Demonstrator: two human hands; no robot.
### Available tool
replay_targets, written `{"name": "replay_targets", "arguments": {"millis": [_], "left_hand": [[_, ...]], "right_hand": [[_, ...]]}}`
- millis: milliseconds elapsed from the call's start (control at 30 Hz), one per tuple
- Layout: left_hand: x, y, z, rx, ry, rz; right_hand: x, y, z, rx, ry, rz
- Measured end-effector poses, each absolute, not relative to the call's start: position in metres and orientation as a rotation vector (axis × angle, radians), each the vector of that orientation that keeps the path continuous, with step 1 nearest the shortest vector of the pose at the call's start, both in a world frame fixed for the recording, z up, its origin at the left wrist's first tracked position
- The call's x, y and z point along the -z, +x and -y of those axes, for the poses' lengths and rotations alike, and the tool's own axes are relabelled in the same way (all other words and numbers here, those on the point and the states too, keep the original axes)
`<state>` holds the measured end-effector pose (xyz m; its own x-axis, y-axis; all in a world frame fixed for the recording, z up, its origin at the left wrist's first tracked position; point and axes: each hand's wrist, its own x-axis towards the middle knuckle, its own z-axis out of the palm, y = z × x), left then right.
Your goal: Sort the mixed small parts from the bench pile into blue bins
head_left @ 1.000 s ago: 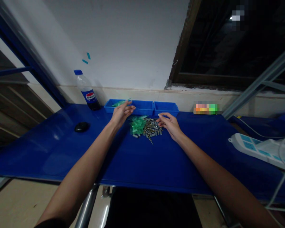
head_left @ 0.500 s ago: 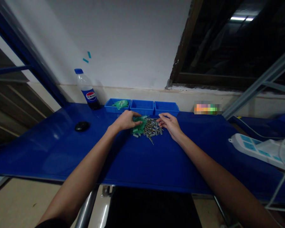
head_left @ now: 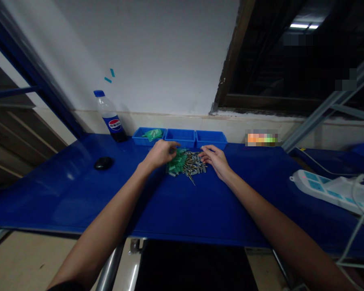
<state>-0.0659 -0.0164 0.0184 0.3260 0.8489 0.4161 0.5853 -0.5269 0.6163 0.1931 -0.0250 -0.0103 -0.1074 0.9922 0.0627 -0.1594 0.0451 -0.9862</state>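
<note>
A heap of small metal parts, slender pointed pins mixed with short grey cylinders, lies on the blue table between my hands. Green plastic pieces, perhaps small bags, cover its left side. Over these pieces my left hand is curled, thumb drawn in near the index finger; what it grips, if anything, is hidden. At the heap's right edge, my right hand has its fingers loosely bent and apart, with nothing visible held in them.
Three blue bins stand in a row behind the heap, the left one with a green packet inside. A cola bottle and black computer mouse are at left. A white power strip lies at right, near a blurred-out item.
My left thumb has drawn in toward the fingers, and that hand has lifted slightly off the green pieces. My right hand stays almost in place. The whole view has shifted slightly.
</note>
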Motion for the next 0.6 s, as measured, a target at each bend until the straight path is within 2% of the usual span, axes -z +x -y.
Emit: {"name": "replay_targets", "arguments": {"millis": [267, 600], "left_hand": [[-0.032, -0.047, 0.03, -1.394, 2.049, -1.31], [-0.034, -0.028, 0.038, -1.151, 1.655, -1.049]], "right_hand": [[0.013, 0.189, 0.025, -1.095, -0.986, 1.301], [0.012, 0.183, 0.031, -1.248, -0.886, 1.307]]}}
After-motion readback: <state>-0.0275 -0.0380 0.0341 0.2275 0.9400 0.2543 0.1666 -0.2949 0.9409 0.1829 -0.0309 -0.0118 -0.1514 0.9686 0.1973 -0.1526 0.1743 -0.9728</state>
